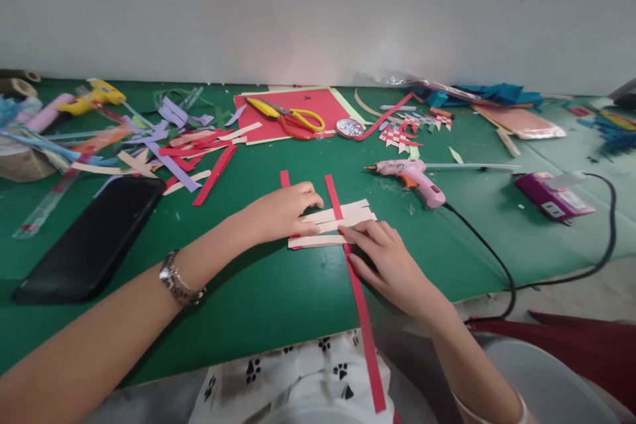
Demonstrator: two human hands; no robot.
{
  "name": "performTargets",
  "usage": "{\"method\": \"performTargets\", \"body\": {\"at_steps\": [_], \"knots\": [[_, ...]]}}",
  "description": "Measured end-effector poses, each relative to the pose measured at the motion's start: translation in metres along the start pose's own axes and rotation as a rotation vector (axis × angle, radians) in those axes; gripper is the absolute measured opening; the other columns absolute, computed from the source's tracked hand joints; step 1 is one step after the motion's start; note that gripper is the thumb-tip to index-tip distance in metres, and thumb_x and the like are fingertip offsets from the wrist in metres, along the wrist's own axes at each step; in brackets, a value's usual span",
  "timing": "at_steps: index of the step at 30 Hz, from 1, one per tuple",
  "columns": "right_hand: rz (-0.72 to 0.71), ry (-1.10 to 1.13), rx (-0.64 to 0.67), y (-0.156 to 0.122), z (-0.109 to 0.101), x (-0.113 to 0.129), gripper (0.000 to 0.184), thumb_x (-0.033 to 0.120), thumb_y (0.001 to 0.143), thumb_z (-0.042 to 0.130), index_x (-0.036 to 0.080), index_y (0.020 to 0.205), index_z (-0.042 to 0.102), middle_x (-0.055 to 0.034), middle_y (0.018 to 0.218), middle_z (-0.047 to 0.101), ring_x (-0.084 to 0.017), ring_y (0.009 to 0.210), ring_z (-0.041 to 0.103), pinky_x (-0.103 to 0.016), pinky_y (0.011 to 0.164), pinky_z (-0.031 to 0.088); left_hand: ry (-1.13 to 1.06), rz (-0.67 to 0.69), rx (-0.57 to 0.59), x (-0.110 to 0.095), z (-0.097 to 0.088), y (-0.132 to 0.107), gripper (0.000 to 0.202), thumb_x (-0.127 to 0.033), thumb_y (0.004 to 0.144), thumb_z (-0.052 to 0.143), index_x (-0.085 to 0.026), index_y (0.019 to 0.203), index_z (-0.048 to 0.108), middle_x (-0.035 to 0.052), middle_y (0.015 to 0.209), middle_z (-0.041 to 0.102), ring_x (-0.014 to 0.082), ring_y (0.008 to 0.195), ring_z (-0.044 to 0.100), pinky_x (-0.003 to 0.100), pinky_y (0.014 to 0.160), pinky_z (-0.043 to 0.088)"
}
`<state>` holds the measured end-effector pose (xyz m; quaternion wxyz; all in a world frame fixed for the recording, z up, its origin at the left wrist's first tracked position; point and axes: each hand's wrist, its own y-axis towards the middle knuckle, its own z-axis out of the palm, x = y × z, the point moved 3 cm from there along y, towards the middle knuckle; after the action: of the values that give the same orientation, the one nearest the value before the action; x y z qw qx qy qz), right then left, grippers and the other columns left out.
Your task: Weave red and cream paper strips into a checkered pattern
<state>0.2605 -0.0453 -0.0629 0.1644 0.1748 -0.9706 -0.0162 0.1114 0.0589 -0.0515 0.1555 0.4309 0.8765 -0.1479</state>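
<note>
Several cream paper strips (342, 217) lie side by side on the green table (278, 291), crossed by two red strips. My left hand (283, 211) rests flat on the left end of the cream strips, fingers lightly curled, covering part of the short red strip (285, 179). My right hand (390, 262) presses its fingertips on the right part of the strips, beside the long red strip (365, 324) that runs down over the table's front edge. Neither hand lifts anything.
A pink glue gun (415, 180) with a black cable lies to the right. Yellow-and-red scissors (293, 118) rest on a red sheet behind. A black phone (92, 238) and loose coloured strips (173, 149) lie at left. A purple box (551, 195) sits at right.
</note>
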Motion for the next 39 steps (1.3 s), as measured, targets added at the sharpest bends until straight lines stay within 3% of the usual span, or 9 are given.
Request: {"method": "performTargets", "body": {"at_steps": [7, 16, 23, 26, 34, 39], "knots": [[0.003, -0.007, 0.009, -0.002, 0.002, -0.003, 0.035, 0.024, 0.087, 0.037, 0.018, 0.120, 0.048, -0.0094, 0.102, 0.053, -0.021, 0.092, 0.046, -0.038, 0.080, 0.042, 0.003, -0.038, -0.103, -0.001, 0.007, 0.002, 0.019, -0.026, 0.080, 0.052, -0.014, 0.094, 0.056, 0.0046, 0.093, 0.055, 0.0120, 0.065, 0.053, 0.023, 0.059, 0.038], [-0.004, -0.030, 0.003, -0.002, 0.002, -0.003, 0.036, 0.024, 0.088, 0.035, 0.017, 0.120, 0.048, -0.0088, 0.102, 0.053, -0.020, 0.091, 0.045, -0.036, 0.080, 0.041, -0.103, -0.024, -0.139, 0.001, 0.011, 0.002, 0.013, -0.022, 0.084, 0.048, -0.015, 0.086, 0.058, 0.0034, 0.089, 0.053, 0.0122, 0.069, 0.053, 0.023, 0.063, 0.039], [-0.003, -0.037, 0.005, -0.004, 0.003, -0.003, 0.036, 0.025, 0.088, 0.036, 0.017, 0.121, 0.047, -0.0090, 0.102, 0.052, -0.020, 0.092, 0.046, -0.034, 0.080, 0.041, 0.034, 0.075, -0.038, 0.010, -0.001, -0.003, 0.028, -0.027, 0.079, 0.057, -0.020, 0.105, 0.055, 0.0048, 0.107, 0.052, 0.0187, 0.094, 0.052, 0.037, 0.089, 0.031], [0.003, -0.030, 0.009, -0.003, 0.003, -0.004, 0.035, 0.025, 0.088, 0.036, 0.018, 0.120, 0.048, -0.0089, 0.102, 0.053, -0.020, 0.092, 0.046, -0.035, 0.080, 0.041, 0.017, 0.085, -0.029, 0.017, -0.004, -0.005, 0.024, -0.028, 0.082, 0.051, -0.020, 0.104, 0.056, 0.0043, 0.107, 0.052, 0.0174, 0.093, 0.052, 0.033, 0.085, 0.033], [-0.002, -0.004, 0.003, -0.004, 0.003, -0.005, 0.036, 0.026, 0.088, 0.035, 0.018, 0.122, 0.046, -0.0086, 0.103, 0.053, -0.020, 0.092, 0.045, -0.037, 0.082, 0.041, 0.011, 0.118, -0.117, 0.019, 0.001, -0.004, 0.021, -0.026, 0.085, 0.042, -0.018, 0.094, 0.058, 0.0033, 0.089, 0.055, 0.0127, 0.068, 0.052, 0.025, 0.065, 0.036], [-0.005, -0.014, -0.002, -0.004, 0.002, -0.004, 0.036, 0.025, 0.088, 0.035, 0.017, 0.121, 0.047, -0.0087, 0.101, 0.053, -0.020, 0.092, 0.045, -0.037, 0.081, 0.041, 0.071, 0.168, -0.178, 0.018, 0.002, -0.006, 0.023, -0.026, 0.087, 0.039, -0.017, 0.091, 0.059, 0.0029, 0.084, 0.057, 0.0113, 0.065, 0.052, 0.025, 0.066, 0.036]]}}
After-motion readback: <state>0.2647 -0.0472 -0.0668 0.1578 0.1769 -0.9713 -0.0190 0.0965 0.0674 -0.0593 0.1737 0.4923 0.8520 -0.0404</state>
